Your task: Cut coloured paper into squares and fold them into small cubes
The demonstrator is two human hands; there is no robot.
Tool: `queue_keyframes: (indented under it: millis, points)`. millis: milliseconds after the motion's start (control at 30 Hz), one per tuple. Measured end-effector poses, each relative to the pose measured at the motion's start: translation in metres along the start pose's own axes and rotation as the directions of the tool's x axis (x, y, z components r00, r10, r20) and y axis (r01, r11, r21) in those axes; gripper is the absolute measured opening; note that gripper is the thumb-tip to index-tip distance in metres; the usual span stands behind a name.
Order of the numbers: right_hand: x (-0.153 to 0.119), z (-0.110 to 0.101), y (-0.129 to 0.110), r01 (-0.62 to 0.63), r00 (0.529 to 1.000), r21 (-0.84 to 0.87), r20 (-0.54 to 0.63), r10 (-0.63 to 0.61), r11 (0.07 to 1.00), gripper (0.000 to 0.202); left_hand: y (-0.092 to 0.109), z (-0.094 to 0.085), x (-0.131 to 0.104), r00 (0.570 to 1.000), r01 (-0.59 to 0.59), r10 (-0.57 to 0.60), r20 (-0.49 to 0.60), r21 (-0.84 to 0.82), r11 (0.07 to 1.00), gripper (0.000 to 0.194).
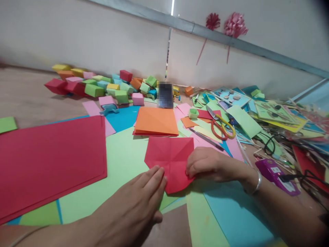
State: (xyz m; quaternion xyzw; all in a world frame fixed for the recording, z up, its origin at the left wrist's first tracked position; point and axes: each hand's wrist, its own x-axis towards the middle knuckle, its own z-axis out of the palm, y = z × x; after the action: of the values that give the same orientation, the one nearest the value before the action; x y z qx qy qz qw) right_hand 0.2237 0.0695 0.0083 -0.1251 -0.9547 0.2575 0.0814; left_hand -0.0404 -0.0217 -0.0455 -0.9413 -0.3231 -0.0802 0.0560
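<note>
A square of red paper [177, 151] with crossing creases lies over light green sheets, its lower right edge curling up. My left hand [144, 192] rests on its lower left part, fingers stretched out flat. At the right edge, my right hand [208, 163] has its fingers closed on the paper; the fingertips are partly hidden behind the edge. Just beyond is a stack of folded orange paper [156, 120]. Large red sheets [53, 161] lie to the left of my hands.
Scissors [221, 127] and a slim grey blade-like tool [207, 139] lie at the right. A purple power strip [277, 176] with cables sits near my right wrist. Several folded paper boxes [95, 90] line the wall. Paper scraps and small framed pictures [231, 97] crowd the back right.
</note>
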Motion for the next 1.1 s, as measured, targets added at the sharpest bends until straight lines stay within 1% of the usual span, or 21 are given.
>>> queue_keyframes:
  millis: [100, 133, 200, 267, 333, 400, 467, 533, 700, 867, 1000, 1100]
  points:
    - [0.003, 0.012, 0.002, -0.110, 0.993, 0.030, -0.041, 0.111, 0.994, 0.017, 0.002, -0.012, 0.000, 0.999, -0.029, 0.030, 0.019, -0.056, 0.998, 0.038]
    - [0.004, 0.017, 0.004, -0.143, 0.987, 0.013, -0.078, 0.143, 0.990, 0.018, 0.002, -0.016, 0.000, 0.999, -0.036, 0.038, 0.030, -0.076, 0.996, 0.039]
    - [0.006, 0.029, 0.009, -0.191, 0.968, -0.036, -0.175, 0.182, 0.981, 0.021, 0.001, -0.022, -0.003, 0.999, -0.045, 0.045, -0.005, -0.108, 0.993, 0.041]
    - [0.008, 0.040, 0.013, -0.222, 0.943, -0.090, -0.272, 0.190, 0.971, 0.022, 0.001, -0.023, -0.006, 1.000, -0.013, 0.013, 0.001, -0.132, 0.991, 0.049]
    - [0.010, 0.048, 0.016, -0.259, 0.921, -0.118, -0.329, 0.208, 0.959, 0.019, 0.002, -0.021, -0.009, 0.999, 0.009, -0.004, 0.032, -0.142, 0.990, 0.057]
    - [0.011, 0.053, 0.015, -0.310, 0.894, -0.109, -0.372, 0.250, 0.945, 0.016, 0.003, -0.020, -0.010, 0.999, -0.002, 0.009, 0.047, -0.134, 0.991, 0.056]
    - [0.011, 0.055, 0.013, -0.347, 0.869, -0.085, -0.403, 0.287, 0.934, 0.017, 0.003, -0.020, -0.009, 0.999, -0.011, 0.016, 0.039, -0.128, 0.992, 0.050]
    - [0.011, 0.055, 0.011, -0.357, 0.858, -0.076, -0.422, 0.294, 0.931, 0.018, 0.003, -0.020, -0.007, 0.999, -0.001, 0.006, 0.044, -0.130, 0.992, 0.046]
    - [0.012, 0.056, 0.011, -0.323, 0.859, -0.060, -0.437, 0.266, 0.945, 0.022, 0.006, -0.015, -0.007, 0.996, 0.011, 0.000, 0.092, -0.111, 0.994, 0.047]
    - [0.014, 0.058, 0.012, -0.332, 0.845, -0.025, -0.452, 0.286, 0.943, 0.022, 0.006, -0.008, -0.005, 0.998, -0.005, 0.012, 0.058, -0.120, 0.993, 0.045]
    - [0.015, 0.057, 0.011, -0.381, 0.847, -0.036, -0.413, 0.334, 0.924, 0.019, 0.001, -0.013, 0.001, 0.998, -0.043, 0.046, 0.043, -0.070, 0.997, 0.041]
    - [0.016, 0.056, 0.010, -0.402, 0.846, -0.020, -0.392, 0.363, 0.915, 0.022, -0.005, -0.018, 0.006, 0.998, -0.053, 0.056, 0.034, -0.085, 0.995, 0.030]
